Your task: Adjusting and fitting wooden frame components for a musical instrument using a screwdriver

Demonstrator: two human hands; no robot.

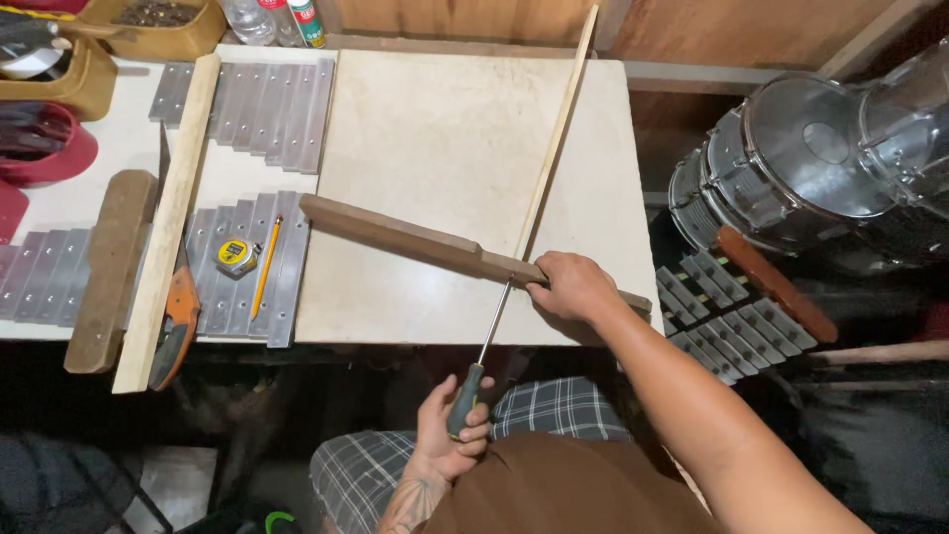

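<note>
The right hand (571, 287) lies closed over the near right end of a dark wooden bar (415, 240), fingers curled over its top and pressing it down on the pale square slab (445, 129) that covers the right part of the counter (119, 129). The bar runs aslant from the slab's left edge, at mid depth, toward the near right corner, where its tip juts out past the hand. The left hand (450, 420) is wrapped in a fist around the black and green handle of a long screwdriver (473, 388), held off the near edge of the counter above the lap; the steel shaft rises away from the handle and meets the bar just left of the right hand. From that same spot a thin light wooden strip (559, 129) leads on toward the far wall, crossing the slab. Left of the slab, flat grey metal bars (267, 99) lie side by side in two sets, far and near; on the near set sit a yellow tape measure (237, 256) and, just to its right, a yellow pencil (265, 267). Farther left a pale wooden plank (168, 218) runs near to far, with an orange-handled saw (176, 321) touching its near end and a darker wooden block (111, 267) beside it. On the right, off the counter, stand shiny drums (811, 158), with another set of metal bars (732, 316) nearer.
</note>
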